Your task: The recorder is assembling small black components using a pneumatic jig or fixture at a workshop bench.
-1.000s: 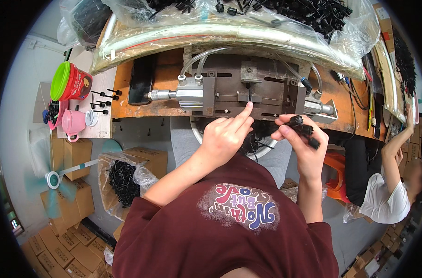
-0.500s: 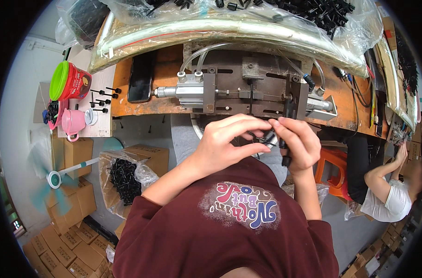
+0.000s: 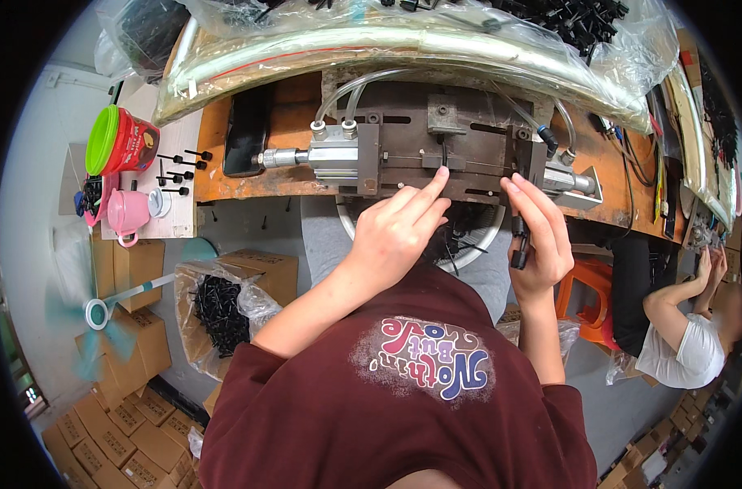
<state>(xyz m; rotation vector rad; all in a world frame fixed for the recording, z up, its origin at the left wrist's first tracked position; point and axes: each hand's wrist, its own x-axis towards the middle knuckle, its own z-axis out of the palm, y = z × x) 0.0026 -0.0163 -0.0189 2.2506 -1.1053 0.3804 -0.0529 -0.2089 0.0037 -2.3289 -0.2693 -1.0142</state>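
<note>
My left hand [image 3: 399,232] reaches up to the metal fixture [image 3: 403,138] with its fingers stretched out. Its index fingertip touches, or nearly touches, a slim black part [image 3: 445,151] standing in the small block at the fixture's middle. I see nothing held in that hand. Beside the fixture's right end, my right hand [image 3: 540,236] has its fingers curled round a short black rod-shaped piece [image 3: 518,244] with a thicker lower end. Its fingertips come close to the fixture's front edge. Below, between my hands, a white-rimmed round container [image 3: 493,232] holds black parts, partly covered by my left hand.
Air cylinders [image 3: 336,159] with clear hoses flank the fixture on the orange bench [image 3: 297,106]. A phone [image 3: 247,130], black pins [image 3: 175,175], a pink cup [image 3: 128,213] and a red tub [image 3: 138,143] are leftward. An orange stool [image 3: 587,293] and another person [image 3: 684,342] are rightward.
My hands, together in front of my chest before, have parted. The left moved up to the fixture's middle; the right stayed rightward, moving slightly up with the black piece.
</note>
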